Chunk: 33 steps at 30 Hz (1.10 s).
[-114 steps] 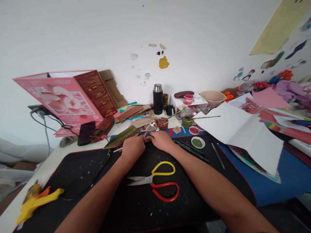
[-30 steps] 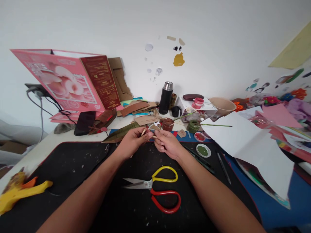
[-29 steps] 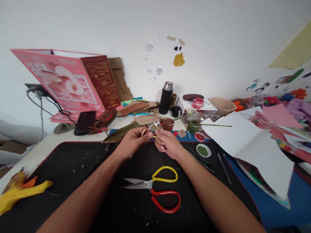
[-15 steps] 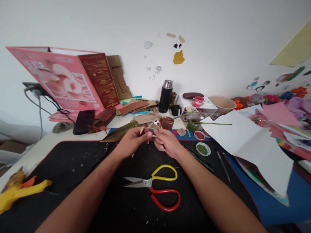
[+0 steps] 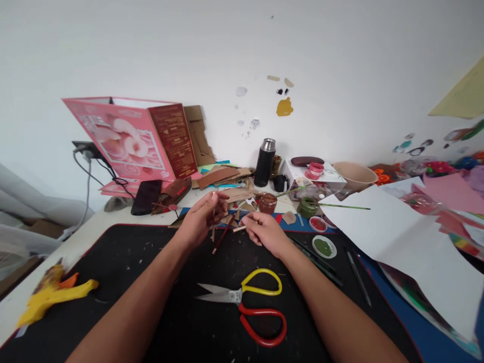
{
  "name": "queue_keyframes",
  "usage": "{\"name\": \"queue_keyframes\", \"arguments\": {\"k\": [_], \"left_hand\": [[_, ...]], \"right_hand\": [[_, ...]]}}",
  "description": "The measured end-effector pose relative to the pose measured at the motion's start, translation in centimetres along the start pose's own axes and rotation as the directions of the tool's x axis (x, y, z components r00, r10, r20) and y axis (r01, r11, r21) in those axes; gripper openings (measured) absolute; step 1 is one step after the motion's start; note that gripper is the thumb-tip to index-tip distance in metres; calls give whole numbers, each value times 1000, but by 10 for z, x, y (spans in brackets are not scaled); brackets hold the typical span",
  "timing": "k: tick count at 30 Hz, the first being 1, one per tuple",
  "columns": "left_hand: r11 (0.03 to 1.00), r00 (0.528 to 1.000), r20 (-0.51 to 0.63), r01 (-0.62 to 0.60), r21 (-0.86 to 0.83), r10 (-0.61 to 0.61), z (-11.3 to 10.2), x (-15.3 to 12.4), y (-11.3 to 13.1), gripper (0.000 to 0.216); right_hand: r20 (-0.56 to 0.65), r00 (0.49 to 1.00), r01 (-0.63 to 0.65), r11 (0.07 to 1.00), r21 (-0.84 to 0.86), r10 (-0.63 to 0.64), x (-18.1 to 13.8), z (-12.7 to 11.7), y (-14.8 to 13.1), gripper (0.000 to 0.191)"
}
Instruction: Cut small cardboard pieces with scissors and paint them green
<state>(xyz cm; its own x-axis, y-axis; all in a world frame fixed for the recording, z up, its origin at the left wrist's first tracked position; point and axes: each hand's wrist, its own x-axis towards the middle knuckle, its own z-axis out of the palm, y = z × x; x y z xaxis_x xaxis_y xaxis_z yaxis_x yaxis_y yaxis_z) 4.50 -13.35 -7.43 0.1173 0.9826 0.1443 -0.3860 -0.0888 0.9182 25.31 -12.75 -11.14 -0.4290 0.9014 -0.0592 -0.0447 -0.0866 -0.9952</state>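
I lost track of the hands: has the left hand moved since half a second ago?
Yes. Against the brown paint jar, the left hand has shifted left and slightly up in the picture, leaving a wider gap to the right hand.

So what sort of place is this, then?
Probably a craft workspace: large open scissors lie on a black mat, with a green paint jar and cardboard scraps further back.

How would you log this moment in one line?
left hand: curled, hold unclear | right hand: holding pale wooden stick | metal scissors with yellow and red handles: open, on black mat
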Motion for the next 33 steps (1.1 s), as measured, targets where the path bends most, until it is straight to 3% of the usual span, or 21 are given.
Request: {"name": "queue_keyframes", "arguments": {"k": [6, 12, 23, 29, 33], "left_hand": [[1000, 1000, -22, -8, -22, 8, -1, 1, 1, 37], [1000, 999, -38, -10, 12, 11, -1, 2, 1, 41], [998, 996, -82, -24, 62, 29, -4, 2, 2, 41], [999, 996, -85, -37, 24, 39, -5, 1, 4, 40], [997, 993, -109, -50, -50, 45, -7, 3, 4, 43]], "right_hand": [[29, 998, 68, 934, -350, -61, 1, -2, 6, 28], [60, 982, 171, 709, -684, -179, -3, -4, 3, 15], [115, 979, 190, 540, -820, -169, -8, -3, -7, 19], [60, 981, 128, 388, -913, -183, -7, -8, -11, 26], [7, 973, 98, 382, -919, -231, -7, -10, -13, 27]]}}
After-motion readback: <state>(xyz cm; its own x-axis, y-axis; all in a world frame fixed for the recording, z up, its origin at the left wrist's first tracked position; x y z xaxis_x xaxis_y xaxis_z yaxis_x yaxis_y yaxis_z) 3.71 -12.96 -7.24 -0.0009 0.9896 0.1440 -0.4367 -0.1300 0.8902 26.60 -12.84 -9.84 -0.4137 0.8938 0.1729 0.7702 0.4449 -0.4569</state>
